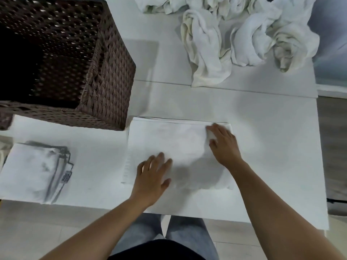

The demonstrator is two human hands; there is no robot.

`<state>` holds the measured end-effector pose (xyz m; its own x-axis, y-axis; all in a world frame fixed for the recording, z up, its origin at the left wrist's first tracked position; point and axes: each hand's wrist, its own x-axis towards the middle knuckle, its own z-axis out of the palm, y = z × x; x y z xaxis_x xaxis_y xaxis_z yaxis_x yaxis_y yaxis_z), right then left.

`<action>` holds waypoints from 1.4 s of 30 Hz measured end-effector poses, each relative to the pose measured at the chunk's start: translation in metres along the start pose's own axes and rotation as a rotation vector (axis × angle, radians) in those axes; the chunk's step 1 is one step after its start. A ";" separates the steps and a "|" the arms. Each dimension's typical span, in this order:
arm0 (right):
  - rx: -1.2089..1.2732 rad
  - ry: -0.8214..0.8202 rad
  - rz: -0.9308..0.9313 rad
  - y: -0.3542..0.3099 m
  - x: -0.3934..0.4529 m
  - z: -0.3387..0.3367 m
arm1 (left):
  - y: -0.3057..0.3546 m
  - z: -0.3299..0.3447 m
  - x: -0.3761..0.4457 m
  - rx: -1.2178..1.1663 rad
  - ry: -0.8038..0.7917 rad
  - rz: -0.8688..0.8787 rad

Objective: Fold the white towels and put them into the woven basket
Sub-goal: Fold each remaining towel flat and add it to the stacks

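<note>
- Flat white towel (180, 147) lies on the worktop (272, 147), at 4 o'clock from the woven basket (105, 72)
- Left hand (152, 177) presses its near edge, fingers straight
- Right hand (224, 145) rests flat at its 2 o'clock corner

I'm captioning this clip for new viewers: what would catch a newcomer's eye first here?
Two bare hands pressing a white towel flat at the table's near edge: the left hand on its near part, the right hand at its right end. Then the dark woven basket at far left, and the heap of crumpled towels at the far side.
</note>
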<state>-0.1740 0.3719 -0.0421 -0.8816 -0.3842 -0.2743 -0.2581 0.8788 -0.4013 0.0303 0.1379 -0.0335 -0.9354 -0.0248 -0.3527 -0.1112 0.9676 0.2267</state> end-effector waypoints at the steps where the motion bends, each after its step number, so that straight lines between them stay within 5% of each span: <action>1: 0.005 -0.014 0.022 0.003 -0.001 0.000 | -0.001 0.004 -0.002 0.008 -0.021 -0.009; 17: 0.012 0.030 0.405 -0.021 -0.158 0.035 | -0.004 -0.014 0.068 -0.005 0.057 -0.006; 34: 0.235 0.017 0.345 -0.024 -0.206 0.067 | 0.019 0.059 -0.084 -0.063 0.164 0.067; 39: 0.259 0.018 0.342 -0.021 -0.231 0.075 | 0.020 0.087 -0.126 -0.036 -0.002 0.126; 42: 0.239 0.048 0.214 -0.014 -0.255 0.083 | 0.024 0.086 -0.135 -0.031 0.045 0.077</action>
<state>0.0867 0.4342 -0.0392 -0.9249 -0.1794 -0.3353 0.0299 0.8446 -0.5346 0.1831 0.1859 -0.0582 -0.9557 0.0369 -0.2920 -0.0484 0.9589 0.2794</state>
